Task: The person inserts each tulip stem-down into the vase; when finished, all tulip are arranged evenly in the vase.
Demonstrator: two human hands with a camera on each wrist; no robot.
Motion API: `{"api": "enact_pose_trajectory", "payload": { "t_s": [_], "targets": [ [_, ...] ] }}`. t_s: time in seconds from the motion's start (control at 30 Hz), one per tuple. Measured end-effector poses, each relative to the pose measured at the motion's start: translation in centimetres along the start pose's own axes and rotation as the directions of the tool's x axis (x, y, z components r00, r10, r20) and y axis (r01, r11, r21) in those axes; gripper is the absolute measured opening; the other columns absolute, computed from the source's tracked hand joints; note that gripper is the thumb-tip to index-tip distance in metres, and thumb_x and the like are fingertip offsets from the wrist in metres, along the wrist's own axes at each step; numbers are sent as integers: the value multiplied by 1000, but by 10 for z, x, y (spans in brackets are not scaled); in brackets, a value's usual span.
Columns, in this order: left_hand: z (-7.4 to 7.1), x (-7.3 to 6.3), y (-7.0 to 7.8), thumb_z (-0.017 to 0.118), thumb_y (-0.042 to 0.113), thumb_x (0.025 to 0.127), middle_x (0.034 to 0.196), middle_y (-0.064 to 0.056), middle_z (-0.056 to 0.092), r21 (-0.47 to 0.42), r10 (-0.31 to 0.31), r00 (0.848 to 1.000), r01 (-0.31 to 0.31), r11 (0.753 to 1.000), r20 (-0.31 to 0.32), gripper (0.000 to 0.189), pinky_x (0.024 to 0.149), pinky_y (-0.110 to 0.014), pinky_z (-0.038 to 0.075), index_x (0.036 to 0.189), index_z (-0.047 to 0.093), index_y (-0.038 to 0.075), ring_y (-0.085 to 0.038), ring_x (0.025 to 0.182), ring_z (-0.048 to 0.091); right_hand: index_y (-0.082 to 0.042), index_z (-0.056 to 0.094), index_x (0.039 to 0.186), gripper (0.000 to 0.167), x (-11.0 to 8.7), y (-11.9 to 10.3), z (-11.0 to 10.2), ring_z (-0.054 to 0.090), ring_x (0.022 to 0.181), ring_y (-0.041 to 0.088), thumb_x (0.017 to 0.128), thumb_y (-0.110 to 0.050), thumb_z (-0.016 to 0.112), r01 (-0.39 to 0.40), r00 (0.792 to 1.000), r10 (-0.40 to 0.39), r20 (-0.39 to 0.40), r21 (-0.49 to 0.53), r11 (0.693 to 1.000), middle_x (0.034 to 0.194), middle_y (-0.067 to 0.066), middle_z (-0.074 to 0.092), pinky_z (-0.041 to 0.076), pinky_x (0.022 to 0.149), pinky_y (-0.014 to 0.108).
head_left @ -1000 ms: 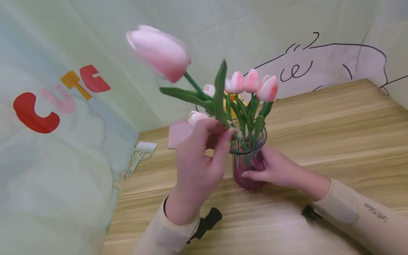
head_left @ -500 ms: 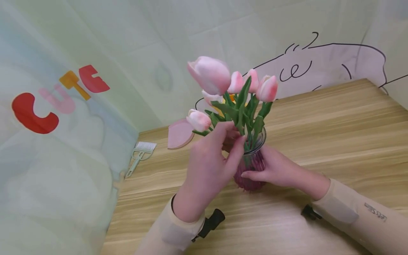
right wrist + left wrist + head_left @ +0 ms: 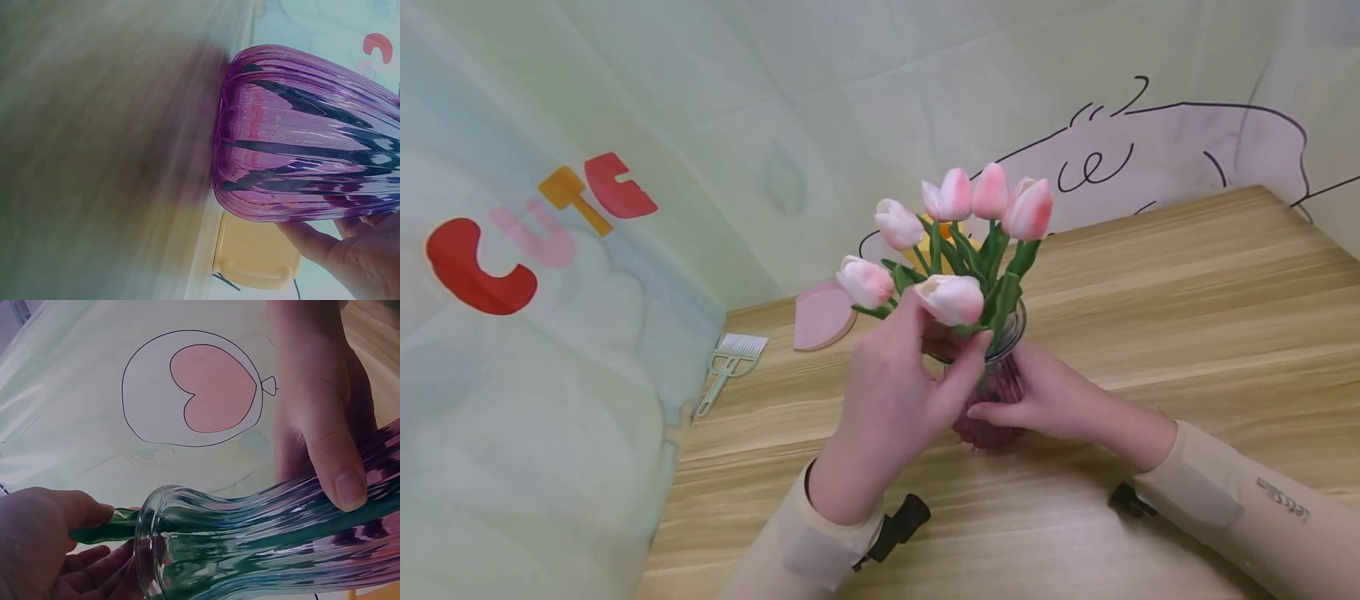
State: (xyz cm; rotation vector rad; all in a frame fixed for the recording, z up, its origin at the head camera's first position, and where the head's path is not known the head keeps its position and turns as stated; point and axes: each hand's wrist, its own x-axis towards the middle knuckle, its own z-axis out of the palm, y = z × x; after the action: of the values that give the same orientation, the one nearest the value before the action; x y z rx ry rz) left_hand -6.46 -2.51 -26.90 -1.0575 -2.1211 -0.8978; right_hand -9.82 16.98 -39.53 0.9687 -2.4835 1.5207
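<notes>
My left hand pinches the green stem of a pink-and-white tulip at the mouth of a ribbed glass vase. In the left wrist view, the green stem and leaf between the fingers run into the clear rim. My right hand grips the vase from the right, thumb across its front. Several other tulips stand in the vase and lean outward. Through the purple lower glass, dark stems show in the right wrist view. The vase stands upright on the table.
A pale green brush or comb lies at the wooden table's left edge. Behind the vase are a pink rounded board and a yellow object, mostly hidden in the head view. Printed fabric walls enclose the table.
The left hand has brought the tulip right and down from high on the left to the vase mouth; its bloom now sits low over the rim. The right hand stays on the vase.
</notes>
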Motion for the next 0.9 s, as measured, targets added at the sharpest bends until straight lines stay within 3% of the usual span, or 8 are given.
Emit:
{"api": "enact_pose_trajectory", "payload": {
  "t_s": [0.17, 0.23, 0.37, 0.5, 0.67, 0.73, 0.8, 0.9],
  "targets": [
    [-3, -6, 2, 77, 6, 88, 105, -12, 70, -131, -49, 998, 45, 990, -32, 53, 73, -15, 58, 132, 51, -6, -15, 82, 74, -24, 29, 156, 93, 1, -1, 1, 55, 132, 12, 85, -33, 87, -6, 1000, 6, 10, 3, 1000, 144, -5, 57, 44, 115, 41],
    [-5, -10, 3, 78, 3, 86, 103, -13, 71, -169, -60, 997, 51, 984, -50, 57, 74, -17, 59, 135, 49, -6, -16, 85, 74, -23, 31, 155, 91, 0, -2, 2, 57, 129, 12, 85, -32, 87, -13, 1000, 13, 13, 15, 1000, 141, -4, 59, 45, 114, 42],
    [-10, -19, 5, 77, -2, 84, 99, -14, 72, -217, -48, 995, 29, 976, -86, 62, 72, -21, 61, 137, 44, -6, -19, 85, 75, -21, 33, 155, 89, 0, -2, 3, 59, 128, 15, 85, -32, 87, -28, 1000, 28, 14, 24, 999, 140, -1, 60, 47, 112, 45],
    [-11, -31, 4, 72, -3, 86, 94, -16, 70, -248, -17, 993, -13, 969, -120, 57, 65, -20, 60, 133, 40, -8, -18, 74, 72, -21, 36, 152, 86, -2, 0, 0, 60, 127, 16, 84, -32, 88, -45, 999, 45, 15, 24, 999, 139, 0, 61, 49, 110, 46],
    [-7, -44, -9, 66, 4, 92, 75, -7, 61, -144, 82, 978, -110, 983, -192, 33, 50, -14, 46, 115, 47, -9, -11, 58, 57, -23, 38, 151, 86, -7, 8, -4, 61, 127, 18, 82, -30, 90, -63, 998, 62, 4, 35, 997, 137, 0, 62, 50, 108, 49],
    [-7, -49, -18, 64, 7, 93, 69, -4, 57, -92, 99, 976, -119, 989, -196, 26, 47, -13, 40, 110, 50, -7, -10, 54, 51, -23, 38, 150, 86, -13, 12, -4, 61, 125, 20, 82, -30, 90, -88, 996, 88, -8, 42, 995, 136, 0, 63, 51, 107, 50],
    [-8, -56, -27, 64, 9, 94, 67, -3, 55, -47, 83, 980, -93, 995, -182, 23, 45, -14, 37, 108, 53, -5, -9, 51, 46, -23, 39, 149, 85, -18, 15, -4, 62, 125, 21, 82, -30, 90, -116, 993, 117, -18, 37, 993, 134, 2, 64, 51, 106, 51],
    [-12, -68, -39, 67, 14, 92, 71, -3, 56, 44, -6, 993, 11, 999, -117, 28, 46, -17, 41, 112, 55, -2, -11, 53, 49, -25, 37, 151, 88, -24, 16, -7, 60, 128, 25, 81, -36, 90, -150, 989, 151, -9, 15, 989, 137, 4, 62, 50, 106, 54]
  ]
}}
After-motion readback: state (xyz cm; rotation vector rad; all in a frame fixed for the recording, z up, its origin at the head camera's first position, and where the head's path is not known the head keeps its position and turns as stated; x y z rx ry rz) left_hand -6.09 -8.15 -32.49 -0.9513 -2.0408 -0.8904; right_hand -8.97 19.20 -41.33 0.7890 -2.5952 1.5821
